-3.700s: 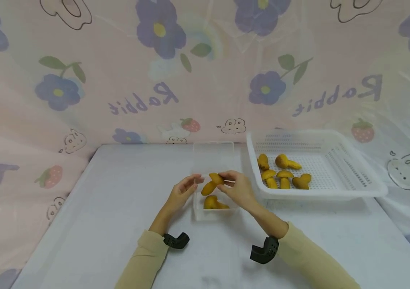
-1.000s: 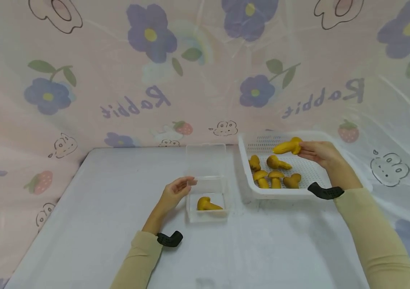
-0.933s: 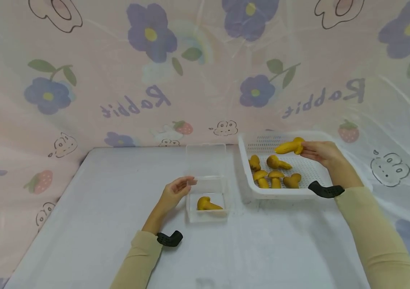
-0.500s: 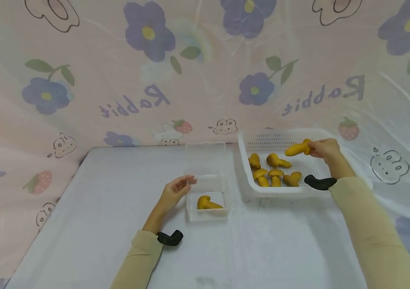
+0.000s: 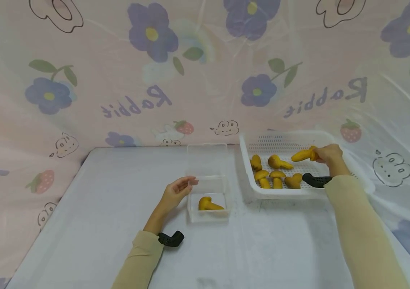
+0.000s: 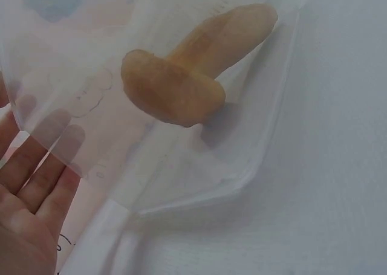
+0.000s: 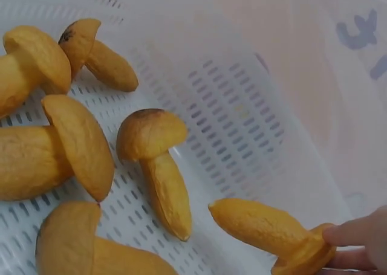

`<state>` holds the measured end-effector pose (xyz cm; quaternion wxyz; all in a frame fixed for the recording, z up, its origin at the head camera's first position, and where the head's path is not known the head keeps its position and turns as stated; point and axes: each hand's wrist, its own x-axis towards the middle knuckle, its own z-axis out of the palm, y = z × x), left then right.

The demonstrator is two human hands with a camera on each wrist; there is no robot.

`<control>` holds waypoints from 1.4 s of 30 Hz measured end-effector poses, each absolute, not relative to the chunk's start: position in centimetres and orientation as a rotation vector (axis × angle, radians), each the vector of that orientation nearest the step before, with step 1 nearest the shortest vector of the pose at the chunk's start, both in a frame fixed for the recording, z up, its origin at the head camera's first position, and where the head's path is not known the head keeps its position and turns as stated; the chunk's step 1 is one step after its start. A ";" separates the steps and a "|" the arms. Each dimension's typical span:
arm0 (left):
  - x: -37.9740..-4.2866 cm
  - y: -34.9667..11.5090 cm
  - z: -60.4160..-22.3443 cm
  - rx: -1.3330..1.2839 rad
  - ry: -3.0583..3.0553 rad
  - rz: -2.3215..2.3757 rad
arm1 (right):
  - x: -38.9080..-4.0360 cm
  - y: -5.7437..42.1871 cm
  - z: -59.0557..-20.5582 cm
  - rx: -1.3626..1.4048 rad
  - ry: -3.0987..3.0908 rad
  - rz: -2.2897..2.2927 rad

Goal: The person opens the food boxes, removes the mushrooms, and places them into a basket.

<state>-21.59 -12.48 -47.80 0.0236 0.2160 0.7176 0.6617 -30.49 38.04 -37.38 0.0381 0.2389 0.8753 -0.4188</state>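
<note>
In the head view my right hand pinches a yellow mushroom by its cap, inside the right part of the white perforated basket. The right wrist view shows thumb and fingers on that cap, with the stem pointing away from the hand. My left hand has its fingers extended at the left rim of a clear plastic box. One mushroom lies in the box; the left wrist view shows it through the clear wall, with fingertips behind the plastic. Whether those fingers press the box I cannot tell.
Several more mushrooms lie in the left half of the basket. The clear box's lid is raised at the back. A patterned curtain hangs behind the white table.
My right hand, with the mushroom, has moved from above the clear box to over the basket, then right and lower into it. The left hand stays by the box.
</note>
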 end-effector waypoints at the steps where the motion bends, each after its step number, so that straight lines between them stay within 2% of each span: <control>1: -21.6 -12.5 -47.8 0.665 2.216 2.050 | -30.5 38.2 -37.6 0.743 2.668 -1.298; 12: -21.5 -12.4 -47.7 0.661 2.233 2.038 | -30.1 39.3 -38.9 0.790 2.477 -1.485; 24: -21.5 -12.5 -47.8 0.662 2.263 2.018 | -29.7 37.8 -37.9 0.864 2.571 -1.382; 27: -21.6 -12.5 -47.8 0.668 2.264 2.015 | -29.6 37.4 -37.8 0.778 2.564 -1.468; 34: -21.8 -12.5 -47.7 0.674 2.263 2.017 | -28.2 35.3 -36.6 0.369 2.494 -1.647; 42: -21.7 -12.5 -47.8 0.707 2.262 2.029 | -27.2 32.4 -35.7 0.201 2.481 -1.632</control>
